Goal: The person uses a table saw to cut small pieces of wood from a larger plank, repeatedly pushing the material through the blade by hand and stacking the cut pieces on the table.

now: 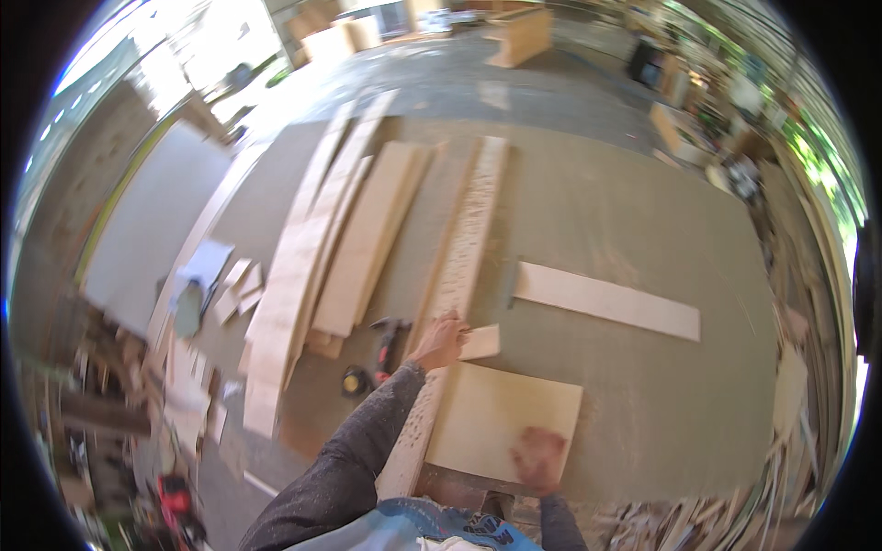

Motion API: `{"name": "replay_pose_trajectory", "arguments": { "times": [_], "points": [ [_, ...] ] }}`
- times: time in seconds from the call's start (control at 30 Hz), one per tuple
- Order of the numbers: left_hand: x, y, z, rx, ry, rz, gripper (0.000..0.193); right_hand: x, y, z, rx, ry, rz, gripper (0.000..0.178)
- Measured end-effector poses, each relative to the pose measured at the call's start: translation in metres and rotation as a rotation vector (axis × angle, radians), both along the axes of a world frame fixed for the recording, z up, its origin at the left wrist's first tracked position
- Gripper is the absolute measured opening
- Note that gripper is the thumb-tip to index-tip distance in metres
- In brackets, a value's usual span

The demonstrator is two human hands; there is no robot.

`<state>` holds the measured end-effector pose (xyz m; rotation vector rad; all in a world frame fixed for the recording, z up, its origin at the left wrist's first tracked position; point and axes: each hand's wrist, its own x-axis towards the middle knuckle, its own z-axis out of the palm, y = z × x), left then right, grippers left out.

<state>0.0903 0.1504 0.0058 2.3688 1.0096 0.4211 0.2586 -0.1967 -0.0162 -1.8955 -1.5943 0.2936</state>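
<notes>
My left hand (439, 342) is closed at the left end of a small wooden block (482, 342), over a long speckled wooden strip (469, 230) that runs away from me. A pale square board (496, 413) lies nearest me, just right of the strip. Over its lower right part is my right hand (539, 457), smeared by motion; whether it touches the board cannot be made out. Left of the strip lie a hammer (386, 354) with a red and black grip and a round black and yellow tape measure (354, 380).
Long planks (285, 321) and stacked wider boards (372, 239) lie on the left of the large worktable (643, 395). A single plank (606, 301) rests crosswise on the right. Wood offcuts (684, 523) are heaped beyond the table's near right edge. A red tool (175, 496) sits lower left.
</notes>
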Motion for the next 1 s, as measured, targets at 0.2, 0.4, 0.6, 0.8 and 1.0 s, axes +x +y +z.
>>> {"name": "replay_pose_trajectory", "arguments": {
  "times": [0.2, 0.4, 0.6, 0.8, 1.0],
  "points": [
    [-0.131, 0.007, 0.046, -0.681, -0.863, 0.681, 0.012, 0.118, 0.06, -0.015, 0.151, 0.065, -0.243, 0.015],
    [-0.285, 0.069, 0.058, -0.284, -1.231, 1.222, 0.044, 0.16, 0.112, 0.006, 0.208, 0.086, -0.315, 0.01],
    [-0.251, 0.012, 0.034, -0.561, -0.783, 0.991, 0.04, 0.179, 0.175, 0.014, 0.169, -0.089, -0.313, 0.037],
    [-0.163, -0.075, 0.033, -0.543, -0.656, 0.749, 0.03, 0.254, 0.255, 0.026, -0.44, -0.436, -0.307, 0.084],
    [-0.189, -0.116, 0.033, -0.581, -0.734, 0.802, 0.027, 0.284, 0.261, 0.024, -0.68, -0.38, -0.22, 0.101]
  ]
}}
